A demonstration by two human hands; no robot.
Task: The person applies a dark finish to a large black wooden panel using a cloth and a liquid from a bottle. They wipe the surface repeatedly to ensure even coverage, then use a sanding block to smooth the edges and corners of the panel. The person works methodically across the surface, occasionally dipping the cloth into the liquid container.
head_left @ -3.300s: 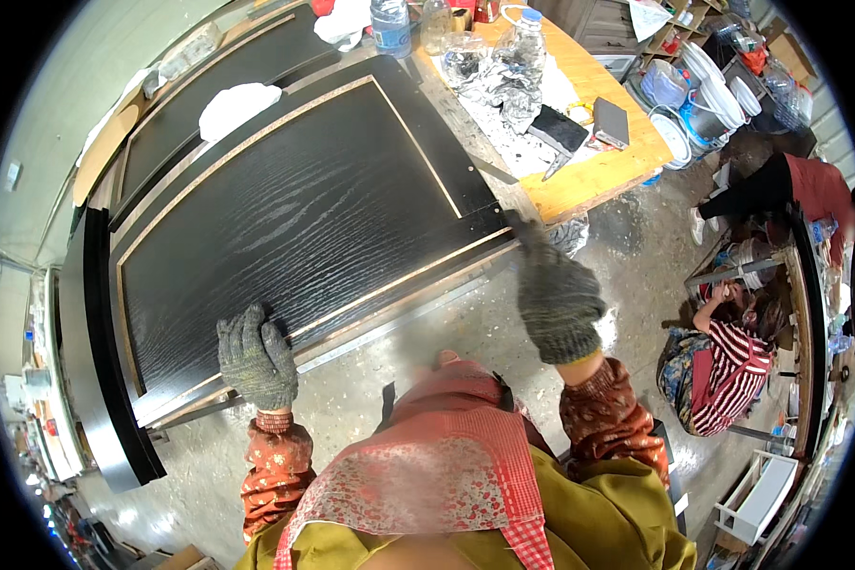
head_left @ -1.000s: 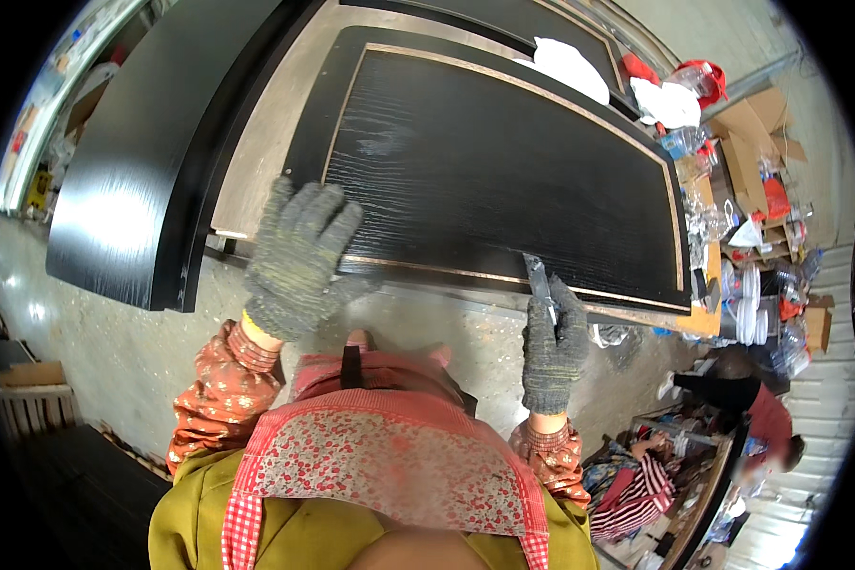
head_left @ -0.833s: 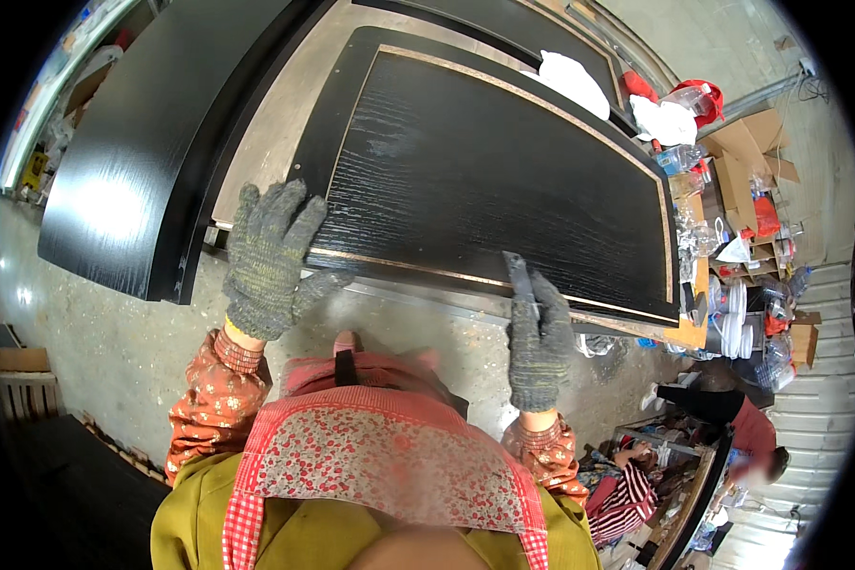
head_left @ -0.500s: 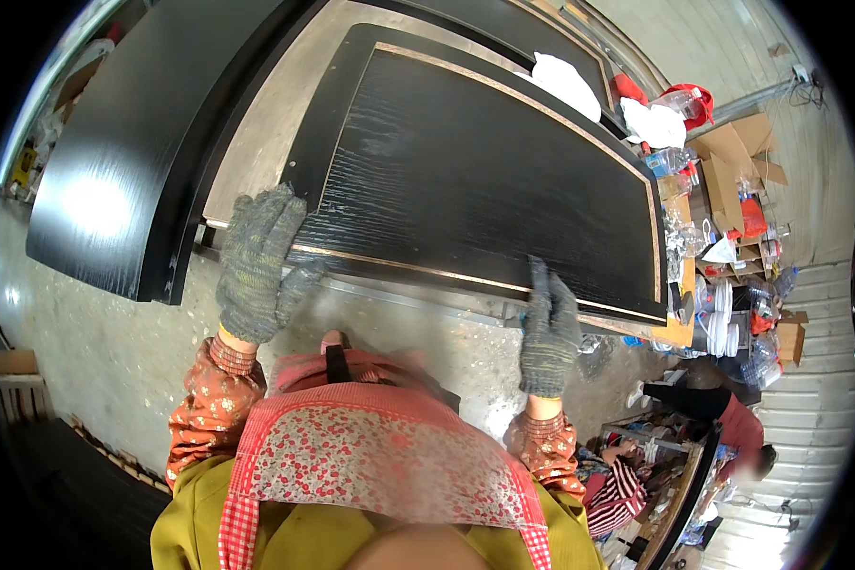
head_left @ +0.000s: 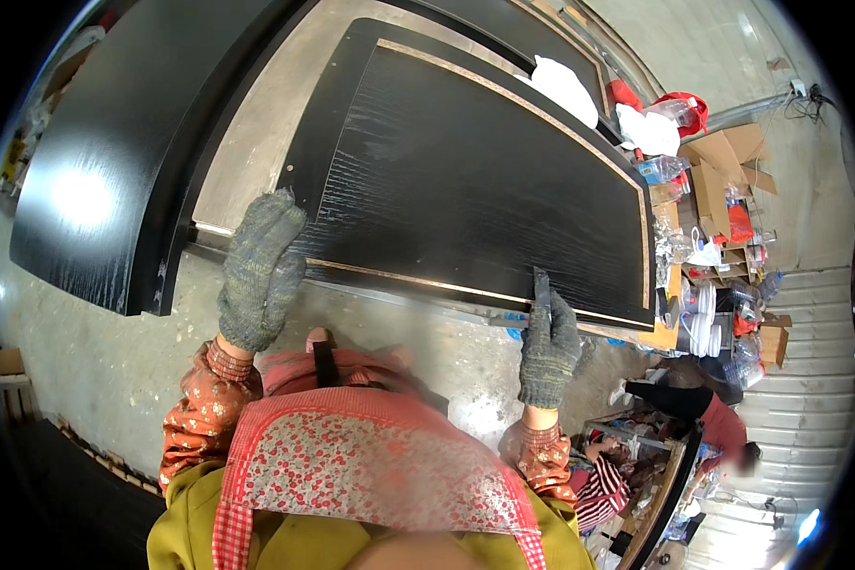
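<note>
A: What's the biggest thing in front of the person?

B: A large black door panel [head_left: 465, 180] with wood-grain texture and a thin pale inlay line running round a raised centre field. It lies flat and fills the middle of the head view, its near long edge just in front of the person's body.

A: And around it?

B: To the left, a second black panel [head_left: 95, 161], glossy, with a bright light reflection on it. A strip of grey concrete floor [head_left: 95, 351] shows below both. Beyond the far right corner of the door panel is a clutter of cardboard boxes [head_left: 717, 166], white rags [head_left: 565, 90] and plastic bottles. At lower right another person [head_left: 703, 427] in a red top is among more stuff.

A: The hands?

B: Both wear grey knitted gloves. The left hand [head_left: 256, 271] lies flat at the near left corner of the door panel, fingers spread and extended over the edge: an open grip, pressing rather than clasping. The right hand [head_left: 546, 342] is at the near edge further right, fingers pointing up against the rim; its grip is partly curled on the edge, though I cannot tell whether it truly clasps it.

A: Smallest detail?

B: Orange patterned sleeve cuffs [head_left: 223, 361] at both wrists.
</note>
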